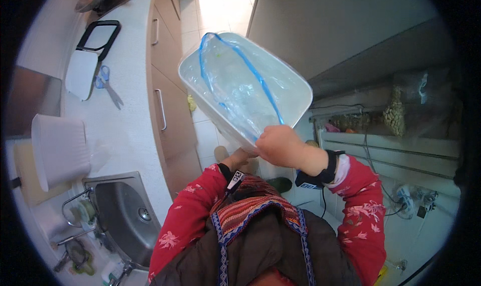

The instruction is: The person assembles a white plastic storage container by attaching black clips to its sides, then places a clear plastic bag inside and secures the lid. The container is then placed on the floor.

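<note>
A white rectangular bin [300, 88] with rounded corners is tilted in front of me. A clear plastic bag [245, 93] with a blue drawstring [258, 78] lines it, and part of the drawstring loops across the opening. My right hand [280, 145] is closed in a fist at the near corner, gripping the bag by its blue-edged rim. Lower and to the left, my left hand [239, 160] holds the bin's near side from below; its fingertips are partly hidden. Inside, the bag looks nearly bare apart from a small green speck.
On the left, a white counter holds scissors [107, 85], a black-framed lid [100, 39], a white ribbed container [60, 151] and a steel sink [125, 213]. Drawers with handles [160, 109] run below. Cables and a shelf [391, 146] stand at right; slippers [280, 184] are on the tiled floor.
</note>
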`<state>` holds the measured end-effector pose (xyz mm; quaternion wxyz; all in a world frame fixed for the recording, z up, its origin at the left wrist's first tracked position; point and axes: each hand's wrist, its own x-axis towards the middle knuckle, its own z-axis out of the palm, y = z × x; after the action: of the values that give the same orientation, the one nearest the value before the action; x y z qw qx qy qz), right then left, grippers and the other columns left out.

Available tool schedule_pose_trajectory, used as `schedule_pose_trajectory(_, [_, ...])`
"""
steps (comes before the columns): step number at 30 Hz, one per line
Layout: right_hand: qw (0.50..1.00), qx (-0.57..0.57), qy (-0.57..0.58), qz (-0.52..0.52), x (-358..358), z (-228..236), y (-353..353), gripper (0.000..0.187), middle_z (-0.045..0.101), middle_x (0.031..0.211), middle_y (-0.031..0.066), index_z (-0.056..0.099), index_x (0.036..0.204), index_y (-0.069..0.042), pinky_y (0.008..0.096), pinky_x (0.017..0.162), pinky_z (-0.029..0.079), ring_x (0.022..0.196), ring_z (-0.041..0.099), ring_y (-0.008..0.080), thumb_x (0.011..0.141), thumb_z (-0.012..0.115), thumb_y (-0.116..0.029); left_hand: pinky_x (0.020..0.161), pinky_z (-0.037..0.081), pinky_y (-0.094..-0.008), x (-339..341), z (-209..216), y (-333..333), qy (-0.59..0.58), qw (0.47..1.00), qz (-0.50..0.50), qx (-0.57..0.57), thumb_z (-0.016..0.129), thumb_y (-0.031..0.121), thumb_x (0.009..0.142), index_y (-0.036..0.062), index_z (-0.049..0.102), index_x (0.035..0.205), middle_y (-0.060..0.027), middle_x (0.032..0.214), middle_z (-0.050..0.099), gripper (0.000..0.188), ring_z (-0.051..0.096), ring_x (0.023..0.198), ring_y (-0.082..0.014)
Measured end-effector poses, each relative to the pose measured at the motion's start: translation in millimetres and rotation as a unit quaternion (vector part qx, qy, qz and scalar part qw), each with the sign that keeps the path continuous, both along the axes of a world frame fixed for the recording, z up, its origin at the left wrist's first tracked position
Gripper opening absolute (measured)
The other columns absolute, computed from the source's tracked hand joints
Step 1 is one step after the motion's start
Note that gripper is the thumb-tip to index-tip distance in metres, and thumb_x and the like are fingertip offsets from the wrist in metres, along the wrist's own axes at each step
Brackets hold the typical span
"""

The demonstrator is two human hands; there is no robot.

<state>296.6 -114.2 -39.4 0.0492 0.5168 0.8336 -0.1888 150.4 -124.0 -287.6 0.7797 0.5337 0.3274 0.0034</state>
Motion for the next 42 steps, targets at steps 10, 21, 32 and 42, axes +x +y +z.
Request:
schedule_pose_trajectory(10, [0.999, 0.0, 0.054, 0.001, 27, -99, -68, 0.009, 0.06, 0.063, 0.0018, 0.061, 0.061, -0.013, 0.0345, 0.055, 0.047, 0.071, 0.058, 0.0203, 0.067, 0.057, -0.019, 0.08, 0.046, -0.0339, 1, -90, -56, 0.025, 0.989, -0.024, -0.145, 0.055, 0.017, 0.085, 0.0044, 0.052, 0.116, -0.0105, 0.107, 0.058, 0.034, 0.055, 0.094, -0.0195])
schedule_pose_trajectory(21, [0.999, -0.002, 0.053, -0.007, 64, -157, -117, 0.009, 0.059, 0.064, 0.002, 0.059, 0.061, -0.013, 0.0354, 0.055, 0.046, 0.071, 0.057, 0.0207, 0.067, 0.056, -0.019, 0.082, 0.046, -0.0363, 20, -117, -71, 0.015, 0.976, -0.023, -0.217, 0.05, 0.02, 0.088, 0.0069, 0.05, 0.118, -0.0115, 0.112, 0.056, 0.033, 0.055, 0.098, -0.0224])
schedule_pose_trajectory(32, [0.997, -0.034, -0.057, -0.028, 151, -178, -204, 0.008, 0.053, 0.066, 0.0002, 0.055, 0.067, -0.014, 0.0355, 0.065, 0.041, 0.074, 0.052, 0.0211, 0.065, 0.06, -0.02, 0.083, 0.048, -0.0408, 42, -90, -46, 0.05, 0.941, 0.091, -0.323, 0.044, 0.026, 0.092, 0.01, 0.043, 0.125, -0.0132, 0.118, 0.053, 0.037, 0.055, 0.102, -0.0274])
schedule_pose_trajectory(42, [0.991, 0.042, -0.069, -0.104, 178, -183, -236, 0.014, 0.058, 0.076, 0.0004, 0.062, 0.076, -0.012, 0.0375, 0.075, 0.038, 0.08, 0.051, 0.0225, 0.064, 0.064, -0.018, 0.065, 0.051, -0.0305, 55, 62, 66, 0.053, 0.996, 0.06, 0.039, 0.033, 0.053, 0.09, 0.0161, 0.02, 0.142, -0.0154, 0.132, 0.039, 0.066, 0.06, 0.089, -0.0238])
